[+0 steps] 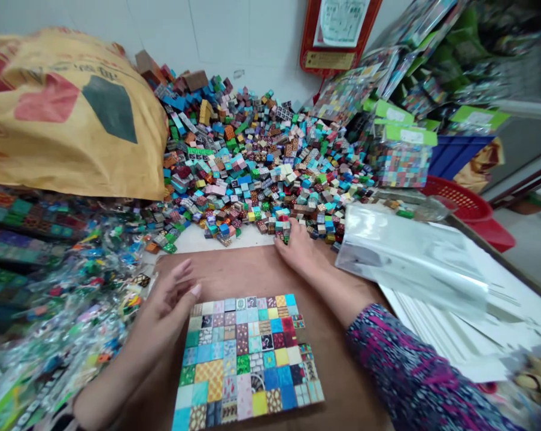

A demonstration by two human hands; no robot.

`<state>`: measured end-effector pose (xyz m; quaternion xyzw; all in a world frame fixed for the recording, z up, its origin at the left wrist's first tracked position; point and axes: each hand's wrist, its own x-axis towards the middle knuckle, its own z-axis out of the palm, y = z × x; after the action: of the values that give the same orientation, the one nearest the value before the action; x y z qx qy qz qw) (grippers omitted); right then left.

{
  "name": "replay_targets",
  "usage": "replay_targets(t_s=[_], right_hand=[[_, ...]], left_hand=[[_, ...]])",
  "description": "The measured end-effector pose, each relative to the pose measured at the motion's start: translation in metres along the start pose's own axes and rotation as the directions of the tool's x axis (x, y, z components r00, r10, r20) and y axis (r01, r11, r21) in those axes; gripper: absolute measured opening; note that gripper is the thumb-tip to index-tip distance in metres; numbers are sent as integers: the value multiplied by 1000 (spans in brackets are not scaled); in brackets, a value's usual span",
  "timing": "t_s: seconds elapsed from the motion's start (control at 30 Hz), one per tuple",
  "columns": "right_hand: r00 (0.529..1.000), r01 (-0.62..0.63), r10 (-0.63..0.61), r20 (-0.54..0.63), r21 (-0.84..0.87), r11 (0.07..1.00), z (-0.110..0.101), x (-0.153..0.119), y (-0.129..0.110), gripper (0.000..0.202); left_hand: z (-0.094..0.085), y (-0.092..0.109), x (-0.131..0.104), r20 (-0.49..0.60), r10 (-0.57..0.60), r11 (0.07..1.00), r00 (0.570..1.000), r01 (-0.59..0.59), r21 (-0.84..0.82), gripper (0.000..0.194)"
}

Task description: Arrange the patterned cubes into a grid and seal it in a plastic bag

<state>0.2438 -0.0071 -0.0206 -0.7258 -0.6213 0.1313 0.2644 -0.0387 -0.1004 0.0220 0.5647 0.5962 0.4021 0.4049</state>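
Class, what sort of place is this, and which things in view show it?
Probably a small packing workshop: loose patterned blocks lie in a big heap, clear plastic sheeting lies at the right, and bagged blocks with green tops stand beyond it.

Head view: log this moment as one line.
left hand: loosely open by block grid | right hand: at near edge of block pile | block grid: on brown board, right edge uneven
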Motion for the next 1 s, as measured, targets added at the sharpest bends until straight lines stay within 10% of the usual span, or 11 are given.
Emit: replay_targets(t_s=[0.77, 1.0], right_hand=[[1000, 12, -19, 15, 366, 930, 5, 19, 29, 52], [1000, -21, 20, 8, 272, 962, 19, 31, 17, 61]], left_hand=[[65, 19, 89, 561, 53, 958, 826, -201, 207, 42], [113, 22, 127, 494, 6, 910, 869, -210, 358, 38]])
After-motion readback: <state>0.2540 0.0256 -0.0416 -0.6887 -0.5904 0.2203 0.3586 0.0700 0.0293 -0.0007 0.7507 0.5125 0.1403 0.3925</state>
